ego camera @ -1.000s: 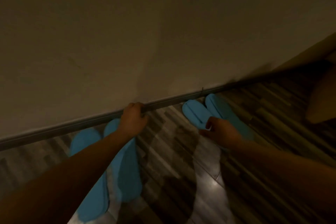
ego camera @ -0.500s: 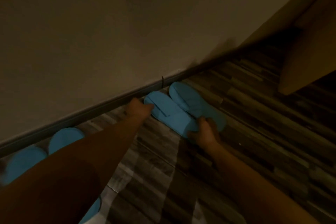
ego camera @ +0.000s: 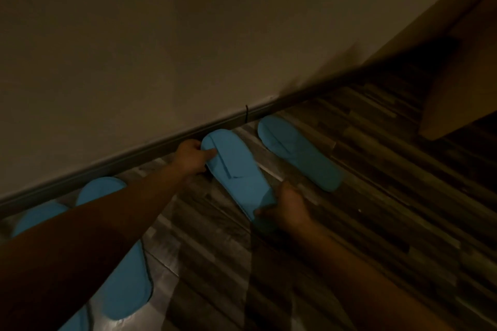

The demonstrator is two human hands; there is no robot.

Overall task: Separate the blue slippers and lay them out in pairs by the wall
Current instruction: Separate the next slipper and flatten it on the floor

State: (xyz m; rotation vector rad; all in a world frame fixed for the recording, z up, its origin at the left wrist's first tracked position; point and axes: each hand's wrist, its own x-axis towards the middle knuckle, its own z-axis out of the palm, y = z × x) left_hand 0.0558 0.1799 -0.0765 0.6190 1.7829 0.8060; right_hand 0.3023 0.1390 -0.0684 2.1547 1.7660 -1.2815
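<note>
A blue slipper [ego camera: 236, 169] lies on the wood floor with its toe at the skirting board [ego camera: 150, 152]. My left hand [ego camera: 192, 160] grips its toe end. My right hand [ego camera: 289, 205] grips its heel end. A second blue slipper [ego camera: 298, 152] lies alone to the right, a gap apart, toe toward the wall [ego camera: 188, 48]. At the lower left another pair of blue slippers [ego camera: 102, 191] lies by the wall, mostly hidden under my left forearm.
A pale wooden cabinet or door panel [ego camera: 462, 83] stands at the right, its lower edge raised above the floor. A thin dark cord [ego camera: 246, 113] hangs at the skirting board. Striped wood flooring [ego camera: 390, 209] stretches to the right.
The two right-hand slippers, side by side before, now lie apart. My left hand has moved from the skirting board onto the nearer slipper's toe, and my right hand holds its heel.
</note>
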